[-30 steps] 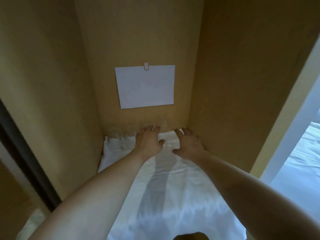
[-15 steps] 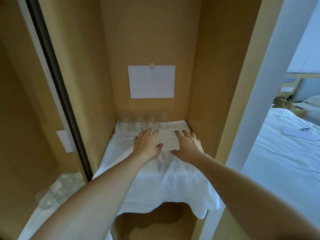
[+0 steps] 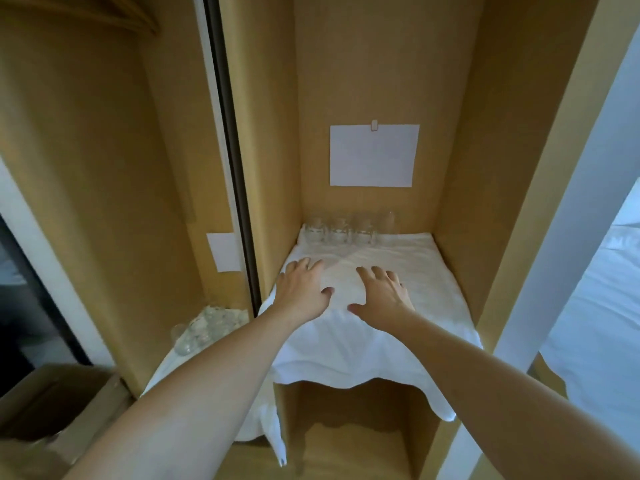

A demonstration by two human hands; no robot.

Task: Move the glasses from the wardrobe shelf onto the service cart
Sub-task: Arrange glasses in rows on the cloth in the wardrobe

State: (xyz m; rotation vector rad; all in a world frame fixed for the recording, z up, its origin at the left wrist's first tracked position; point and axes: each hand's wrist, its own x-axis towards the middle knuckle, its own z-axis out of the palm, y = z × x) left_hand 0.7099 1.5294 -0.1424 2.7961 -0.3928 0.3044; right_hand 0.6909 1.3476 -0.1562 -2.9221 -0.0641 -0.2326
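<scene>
Glasses (image 3: 349, 230): clear tumblers standing upright in a row at the back of the wardrobe shelf, against the rear panel and toward its left corner, on a white cloth (image 3: 381, 348) that covers the shelf and hangs over its front edge. At far left, a brown cardboard box (image 3: 59, 403) sits low in view. Right of it, a mirrored sliding door (image 3: 145, 202) shows reflections of the glassware and a white sheet. A dark door track (image 3: 232, 150) runs vertically between the mirror and the open compartment. The left hand (image 3: 303, 289) lies flat on the cloth near its left edge, fingers straight and spread, holding nothing. Just beside it, the right hand (image 3: 381, 296) lies palm down on the cloth, fingers likewise extended and spread, holding nothing. Both hands are short of the glasses and touch none of them. Above the glasses, a blank white paper (image 3: 374, 155) hangs from a small clip on the rear panel. At far right, a white door frame (image 3: 554, 271) stands before a bed with white linen (image 3: 602, 306).
</scene>
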